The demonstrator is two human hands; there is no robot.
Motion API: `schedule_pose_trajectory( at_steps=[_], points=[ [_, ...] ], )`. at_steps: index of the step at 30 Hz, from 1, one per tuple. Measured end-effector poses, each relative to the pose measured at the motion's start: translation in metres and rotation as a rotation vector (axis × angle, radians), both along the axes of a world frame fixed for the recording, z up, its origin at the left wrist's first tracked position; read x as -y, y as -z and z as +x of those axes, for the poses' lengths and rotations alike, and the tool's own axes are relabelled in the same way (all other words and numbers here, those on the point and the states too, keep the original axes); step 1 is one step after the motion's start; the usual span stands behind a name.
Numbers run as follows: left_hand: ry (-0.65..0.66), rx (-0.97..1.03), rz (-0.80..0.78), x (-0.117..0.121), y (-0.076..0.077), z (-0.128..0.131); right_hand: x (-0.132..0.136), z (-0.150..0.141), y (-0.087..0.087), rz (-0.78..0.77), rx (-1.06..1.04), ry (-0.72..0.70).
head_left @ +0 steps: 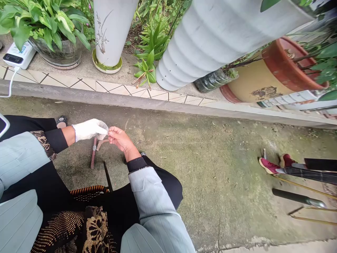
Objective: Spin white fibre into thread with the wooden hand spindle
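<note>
My left hand, in a white knitted glove, reaches in from the left with its fingers bent and closed. My bare right hand meets it fingertip to fingertip, thumb and fingers pinched together. Whatever is between the fingertips is too small to make out. Just below the hands shows a reddish-brown stick with a grey band near its top. Beside it is a pale, curved wooden piece. The gloved fingers partly cover the upper ends of both, and I cannot tell whether they touch the hand.
A tiled ledge runs ahead, bearing a glass-potted plant, a white vase, a ribbed white planter, a brown pot and a white device with a cable. At right are another person's red shoes.
</note>
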State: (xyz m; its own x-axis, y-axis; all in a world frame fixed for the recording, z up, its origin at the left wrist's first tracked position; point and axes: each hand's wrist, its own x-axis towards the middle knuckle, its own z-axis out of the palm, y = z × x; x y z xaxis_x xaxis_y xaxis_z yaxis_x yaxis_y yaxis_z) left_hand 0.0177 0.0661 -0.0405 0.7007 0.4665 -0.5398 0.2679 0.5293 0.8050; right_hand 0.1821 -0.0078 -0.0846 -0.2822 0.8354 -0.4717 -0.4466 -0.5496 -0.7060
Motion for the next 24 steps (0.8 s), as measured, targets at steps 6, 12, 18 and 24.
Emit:
schedule_pose_trajectory(
  at_steps=[6,12,18,24],
  points=[
    [-0.011,-0.025,0.003,0.000,-0.001,0.000,0.002,-0.002,-0.002,-0.012,0.011,-0.022],
    [0.074,-0.043,0.145,-0.001,-0.008,-0.002,0.002,0.001,-0.002,0.026,0.007,-0.089],
    [0.173,-0.077,0.317,-0.003,-0.010,-0.004,0.002,0.003,-0.002,0.053,0.052,-0.097],
    [0.206,-0.087,0.386,-0.004,-0.010,-0.004,0.003,0.004,-0.001,0.018,0.031,-0.098]
  ],
)
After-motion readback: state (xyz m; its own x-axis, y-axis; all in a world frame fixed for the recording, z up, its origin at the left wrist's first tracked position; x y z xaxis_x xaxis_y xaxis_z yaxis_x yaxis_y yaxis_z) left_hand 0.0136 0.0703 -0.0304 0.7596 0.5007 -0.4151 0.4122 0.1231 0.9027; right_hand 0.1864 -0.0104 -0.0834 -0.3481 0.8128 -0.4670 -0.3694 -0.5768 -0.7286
